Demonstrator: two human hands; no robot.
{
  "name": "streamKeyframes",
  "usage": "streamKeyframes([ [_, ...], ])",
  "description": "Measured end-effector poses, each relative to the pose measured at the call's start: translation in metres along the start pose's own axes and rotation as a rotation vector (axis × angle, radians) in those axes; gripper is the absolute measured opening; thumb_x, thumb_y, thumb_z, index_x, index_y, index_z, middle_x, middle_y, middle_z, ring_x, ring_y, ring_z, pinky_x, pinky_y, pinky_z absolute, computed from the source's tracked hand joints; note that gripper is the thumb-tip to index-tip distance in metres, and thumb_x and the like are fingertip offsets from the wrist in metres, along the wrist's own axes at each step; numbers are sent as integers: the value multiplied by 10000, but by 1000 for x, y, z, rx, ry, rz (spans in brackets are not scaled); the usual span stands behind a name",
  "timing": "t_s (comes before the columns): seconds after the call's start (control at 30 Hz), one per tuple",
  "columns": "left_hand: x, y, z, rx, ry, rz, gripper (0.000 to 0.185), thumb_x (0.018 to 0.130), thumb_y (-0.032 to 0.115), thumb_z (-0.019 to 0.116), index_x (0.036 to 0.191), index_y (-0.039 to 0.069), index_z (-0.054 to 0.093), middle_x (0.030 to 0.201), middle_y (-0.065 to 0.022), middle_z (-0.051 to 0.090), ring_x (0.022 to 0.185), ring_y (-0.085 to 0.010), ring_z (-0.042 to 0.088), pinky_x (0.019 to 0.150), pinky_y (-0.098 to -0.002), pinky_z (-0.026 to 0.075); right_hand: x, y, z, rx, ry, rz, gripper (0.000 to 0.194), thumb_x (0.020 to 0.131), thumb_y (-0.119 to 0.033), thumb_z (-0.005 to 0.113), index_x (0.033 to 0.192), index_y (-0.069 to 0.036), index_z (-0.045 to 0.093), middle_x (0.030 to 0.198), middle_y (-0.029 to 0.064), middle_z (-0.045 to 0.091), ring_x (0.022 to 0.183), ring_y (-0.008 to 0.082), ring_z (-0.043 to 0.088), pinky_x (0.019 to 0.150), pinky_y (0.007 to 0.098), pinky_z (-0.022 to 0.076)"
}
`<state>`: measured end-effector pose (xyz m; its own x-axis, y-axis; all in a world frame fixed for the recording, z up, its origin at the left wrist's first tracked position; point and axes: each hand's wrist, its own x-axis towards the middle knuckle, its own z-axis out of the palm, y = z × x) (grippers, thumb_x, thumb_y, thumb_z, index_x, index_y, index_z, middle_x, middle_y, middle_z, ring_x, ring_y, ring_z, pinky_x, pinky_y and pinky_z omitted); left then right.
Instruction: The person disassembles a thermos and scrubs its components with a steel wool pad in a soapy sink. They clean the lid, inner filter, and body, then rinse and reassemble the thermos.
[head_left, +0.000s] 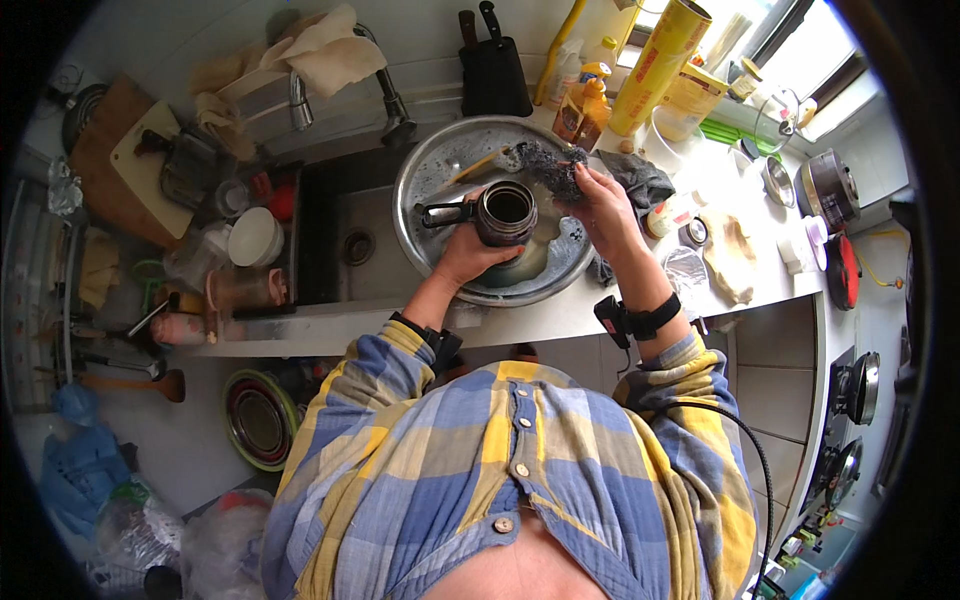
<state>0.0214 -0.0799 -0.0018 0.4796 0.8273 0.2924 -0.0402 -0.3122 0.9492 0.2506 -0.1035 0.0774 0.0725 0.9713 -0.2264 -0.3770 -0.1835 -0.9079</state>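
Note:
My left hand (469, 256) grips a dark metal flask (506, 214) with a black side handle, its open mouth turned up towards me. To its right, my right hand (602, 208) holds a grey scouring mesh (551, 166) above the edge of a wide metal basin (411, 255). Cloudy water and suds lie in the basin, along with a thin wooden stick (474, 166). The far end of the mesh hangs over the basin, close to the stick. What touches the underside of the flask is hidden.
A sink (352, 266) with two taps behind it is left of the basin. Soap pump bottles (592, 112) and a knife block (495, 82) stand behind. A dark cloth (637, 180), jars and a pot (827, 187) are at right; bowls (256, 237) and cutting boards (154, 169) at left.

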Motion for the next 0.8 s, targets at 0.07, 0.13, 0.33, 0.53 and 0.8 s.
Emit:
streamKeyframes([
  [0.07, -1, 1, -1, -29, 11, -11, 860, 672, 160, 895, 1362, 56, 392, 1302, -86, 524, 1237, -223, 489, 1103, -357, 348, -7, 2, 2, 282, -76, 99, 401, 1042, -306, 497, 1313, -11, 522, 1180, 147, 658, 1034, 252, 656, 892, 365, 563],
  [0.13, 0, 1, -1, -12, 41, 50, 853, 676, 156, 892, 1361, 57, 393, 1311, -86, 522, 1246, -221, 485, 1106, -353, 346, -10, 2, 1, 418, -118, 248, 413, 1041, -309, 496, 1325, -9, 506, 1202, 172, 649, 1043, 271, 659, 893, 371, 567],
  [0.33, -2, 1, 1, 124, -51, -20, 877, 685, 165, 891, 1384, 52, 373, 1314, -82, 529, 1247, -215, 492, 1098, -344, 354, -23, 0, 7, 466, -76, 203, 414, 1036, -317, 506, 1305, -3, 522, 1168, 161, 662, 1005, 251, 669, 876, 355, 568],
  [0.53, 3, -8, 2, 85, 63, 62, 921, 669, 167, 900, 1405, 64, 356, 1339, -77, 514, 1262, -207, 482, 1114, -342, 343, -30, -2, 36, -369, 78, -317, 329, 997, -310, 605, 971, 10, 672, 780, -43, 594, 701, 35, 489, 580, 228, 393],
  [0.8, -3, -13, 3, 317, -49, -45, 723, 715, 250, 842, 1328, 49, 517, 1225, -98, 637, 1165, -235, 604, 1037, -357, 434, -34, 28, 89, -1135, 157, -676, 291, 813, -240, 719, 981, -7, 676, 793, 201, 656, 869, 381, 591, 793, 457, 492],
])
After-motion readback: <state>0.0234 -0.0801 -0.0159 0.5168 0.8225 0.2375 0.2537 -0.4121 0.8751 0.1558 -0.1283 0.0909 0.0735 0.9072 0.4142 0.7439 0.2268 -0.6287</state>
